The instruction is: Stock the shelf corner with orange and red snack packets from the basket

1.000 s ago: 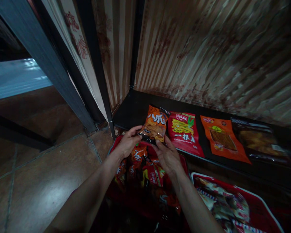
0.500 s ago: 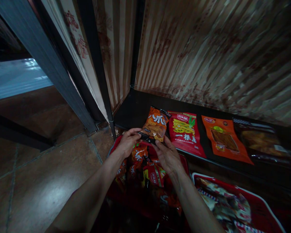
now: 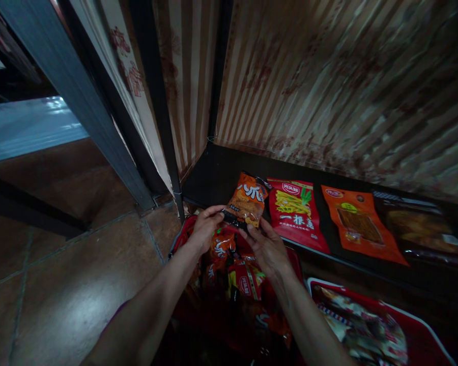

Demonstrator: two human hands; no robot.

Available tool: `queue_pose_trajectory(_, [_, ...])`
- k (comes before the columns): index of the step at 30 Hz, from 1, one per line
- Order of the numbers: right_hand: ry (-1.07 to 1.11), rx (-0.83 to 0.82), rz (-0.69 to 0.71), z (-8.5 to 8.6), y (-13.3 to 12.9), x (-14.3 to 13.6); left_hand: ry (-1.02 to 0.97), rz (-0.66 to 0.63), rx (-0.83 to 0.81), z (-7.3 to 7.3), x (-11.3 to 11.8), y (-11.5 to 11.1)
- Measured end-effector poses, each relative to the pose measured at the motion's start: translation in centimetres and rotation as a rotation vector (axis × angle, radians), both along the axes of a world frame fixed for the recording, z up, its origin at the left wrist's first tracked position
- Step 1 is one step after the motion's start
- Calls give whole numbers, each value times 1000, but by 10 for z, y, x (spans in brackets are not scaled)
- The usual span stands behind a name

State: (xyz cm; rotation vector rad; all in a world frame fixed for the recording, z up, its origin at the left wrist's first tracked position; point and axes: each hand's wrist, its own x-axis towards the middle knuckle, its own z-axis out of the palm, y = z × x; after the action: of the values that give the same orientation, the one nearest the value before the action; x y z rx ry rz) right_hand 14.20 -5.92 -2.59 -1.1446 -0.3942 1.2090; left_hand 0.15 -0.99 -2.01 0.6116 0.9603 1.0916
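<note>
An orange and black snack bag is pinched by its lower edge between my two hands, over the front left part of the dark shelf. My left hand grips the bag's lower left corner. Fingers of my right hand close on its lower right corner. Just right of the bag lies a red snack bag with yellow sticks pictured on it. Below my hands a red basket holds several orange and red snack bags.
Farther right on the shelf lie an orange packet and a dark see-through packet. A second red basket with a white rim holds pale packets. Dark metal posts and patterned cloth bound the shelf. Tiled floor lies left.
The whole view has shifted slightly, so the shelf and baskets sit a little lower and farther right. Both hands keep hold of the orange snack bag in nearly the same place.
</note>
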Motion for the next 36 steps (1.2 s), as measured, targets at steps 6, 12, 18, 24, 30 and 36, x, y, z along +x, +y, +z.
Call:
queue_pose_trajectory(6, [-43,8,35,1,1,-1,11,22,12,0,1,-1])
queue_pose_trajectory(12, [-36,-15,30,2,3,-1,24,48,14,-5,2,1])
queue_pose_trajectory(18, [-17,-16,28,10,3,-4,18,97,47,-7,4,3])
queue_pose_trajectory(24, [-8,21,71,23,31,-6,39,167,138,1,5,24])
queue_pose_trajectory(30, [-54,74,100,36,104,-3,262,252,231,22,14,91])
queue_pose_trajectory(36, [-84,29,-2,51,182,-8,298,330,194,32,25,161])
